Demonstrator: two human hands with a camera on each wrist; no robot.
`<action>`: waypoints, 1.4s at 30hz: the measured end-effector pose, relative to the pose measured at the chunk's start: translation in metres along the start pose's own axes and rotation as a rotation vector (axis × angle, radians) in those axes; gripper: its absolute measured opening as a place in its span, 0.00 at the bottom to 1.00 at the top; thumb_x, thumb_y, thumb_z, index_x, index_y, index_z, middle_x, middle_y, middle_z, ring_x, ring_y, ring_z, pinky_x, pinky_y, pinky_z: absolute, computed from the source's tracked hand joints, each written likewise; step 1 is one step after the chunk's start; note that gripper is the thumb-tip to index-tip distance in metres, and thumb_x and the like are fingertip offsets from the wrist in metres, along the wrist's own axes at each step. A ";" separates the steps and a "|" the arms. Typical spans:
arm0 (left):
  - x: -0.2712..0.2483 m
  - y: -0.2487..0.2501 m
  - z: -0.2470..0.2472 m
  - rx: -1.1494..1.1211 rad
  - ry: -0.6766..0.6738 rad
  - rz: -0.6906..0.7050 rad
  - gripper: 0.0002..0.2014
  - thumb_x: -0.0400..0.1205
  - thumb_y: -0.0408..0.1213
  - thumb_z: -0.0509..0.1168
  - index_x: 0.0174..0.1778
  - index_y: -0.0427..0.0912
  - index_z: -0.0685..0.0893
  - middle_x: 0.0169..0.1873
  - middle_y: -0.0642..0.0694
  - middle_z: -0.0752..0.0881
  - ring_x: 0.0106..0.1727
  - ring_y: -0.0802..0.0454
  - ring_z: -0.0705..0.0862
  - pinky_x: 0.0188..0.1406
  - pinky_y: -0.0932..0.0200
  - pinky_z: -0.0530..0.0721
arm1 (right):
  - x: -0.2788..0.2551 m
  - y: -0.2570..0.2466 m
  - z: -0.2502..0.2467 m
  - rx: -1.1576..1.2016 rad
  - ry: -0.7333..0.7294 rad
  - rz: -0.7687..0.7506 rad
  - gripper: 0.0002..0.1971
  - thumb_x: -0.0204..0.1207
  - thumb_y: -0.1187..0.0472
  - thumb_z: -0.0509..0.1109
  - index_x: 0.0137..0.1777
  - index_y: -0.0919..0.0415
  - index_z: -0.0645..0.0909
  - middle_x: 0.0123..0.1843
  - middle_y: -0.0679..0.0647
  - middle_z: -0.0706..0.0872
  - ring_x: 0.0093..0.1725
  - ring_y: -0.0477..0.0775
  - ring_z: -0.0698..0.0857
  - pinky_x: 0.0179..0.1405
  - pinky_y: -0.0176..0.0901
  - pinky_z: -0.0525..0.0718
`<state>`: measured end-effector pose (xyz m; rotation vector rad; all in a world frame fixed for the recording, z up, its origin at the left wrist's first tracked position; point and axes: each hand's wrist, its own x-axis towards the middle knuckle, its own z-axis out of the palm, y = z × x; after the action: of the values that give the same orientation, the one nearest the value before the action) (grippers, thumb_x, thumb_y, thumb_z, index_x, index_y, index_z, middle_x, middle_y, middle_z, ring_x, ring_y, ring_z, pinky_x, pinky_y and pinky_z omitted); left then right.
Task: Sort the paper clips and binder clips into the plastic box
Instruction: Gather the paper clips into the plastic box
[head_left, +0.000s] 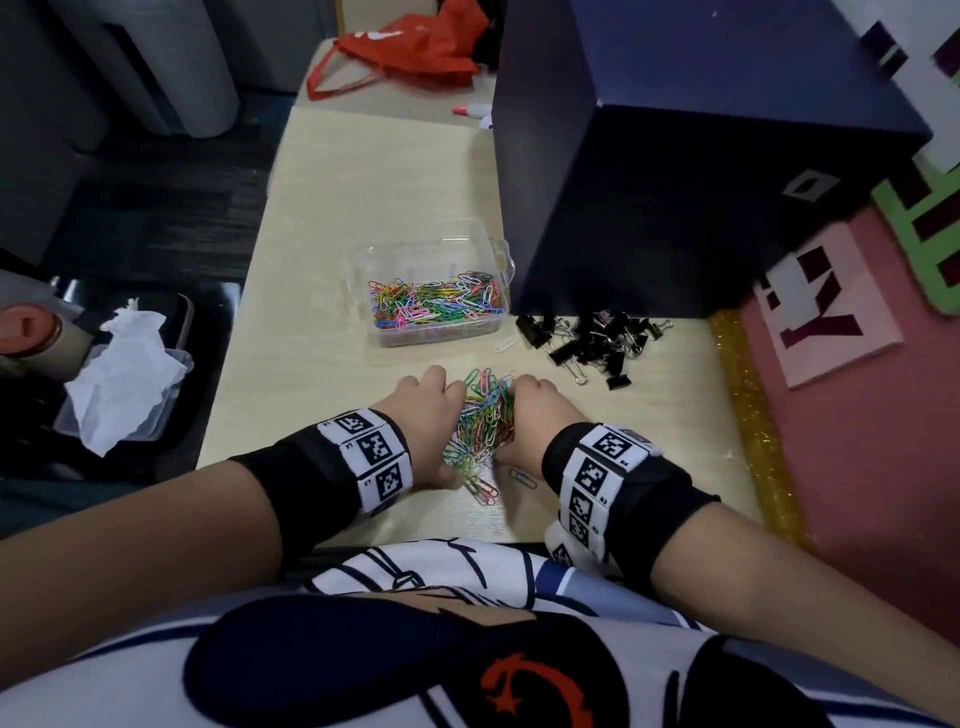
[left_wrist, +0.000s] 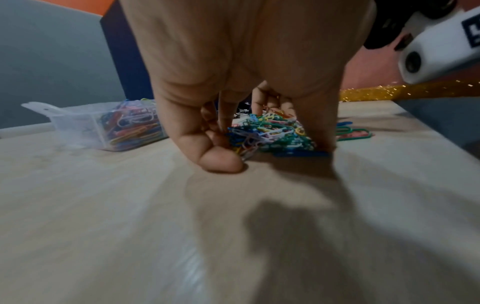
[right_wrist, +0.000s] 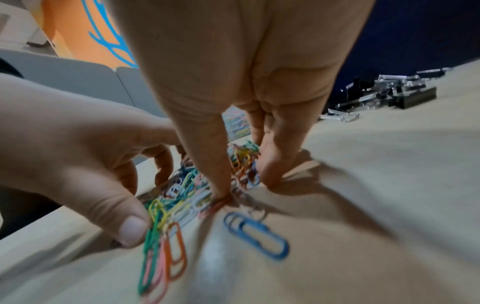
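Two hands, the left hand (head_left: 426, 410) and right hand (head_left: 530, 415), curl their fingers (right_wrist: 270, 164) round the paper clips (head_left: 480, 421) near the desk's (head_left: 363, 171) front edge. Next, I think: lift them into the plastic box (head_left: 431, 291) behind. Binder clips (head_left: 592, 338) wait near the right edge.

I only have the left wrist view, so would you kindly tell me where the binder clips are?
Observer: The binder clips lie in a loose pile on the table, to the right of the box.
Operator: Thank you. Are any strays left outside the gathered pile?
Observer: A blue clip lies apart from the paper clips, beside the right hand.
Operator: Anything nearer the box?
Observer: A white clip lies alone between the box and the binder clips.
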<state>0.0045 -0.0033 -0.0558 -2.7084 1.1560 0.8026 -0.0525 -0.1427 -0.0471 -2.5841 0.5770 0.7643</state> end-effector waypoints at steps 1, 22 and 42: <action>0.001 0.000 -0.002 -0.017 0.008 -0.010 0.40 0.65 0.59 0.76 0.64 0.41 0.67 0.57 0.40 0.70 0.56 0.39 0.77 0.54 0.44 0.81 | 0.002 0.000 -0.002 0.000 0.011 -0.012 0.34 0.70 0.56 0.77 0.73 0.61 0.66 0.69 0.59 0.72 0.65 0.61 0.79 0.63 0.50 0.80; 0.010 -0.029 -0.009 0.027 0.049 -0.031 0.09 0.83 0.37 0.59 0.55 0.39 0.77 0.52 0.38 0.82 0.53 0.37 0.82 0.48 0.49 0.79 | 0.018 0.002 -0.001 -0.273 0.102 -0.464 0.21 0.79 0.58 0.65 0.72 0.52 0.72 0.71 0.53 0.71 0.67 0.60 0.69 0.66 0.49 0.73; 0.014 -0.053 -0.051 -0.039 0.279 0.043 0.13 0.84 0.45 0.60 0.60 0.43 0.80 0.56 0.43 0.82 0.58 0.43 0.81 0.55 0.52 0.78 | 0.033 -0.020 -0.058 -0.033 0.193 -0.338 0.11 0.76 0.58 0.71 0.59 0.52 0.83 0.62 0.53 0.81 0.61 0.55 0.81 0.60 0.40 0.76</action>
<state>0.0711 0.0107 -0.0256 -2.9063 1.2643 0.4652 0.0067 -0.1619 -0.0163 -2.7030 0.1712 0.4197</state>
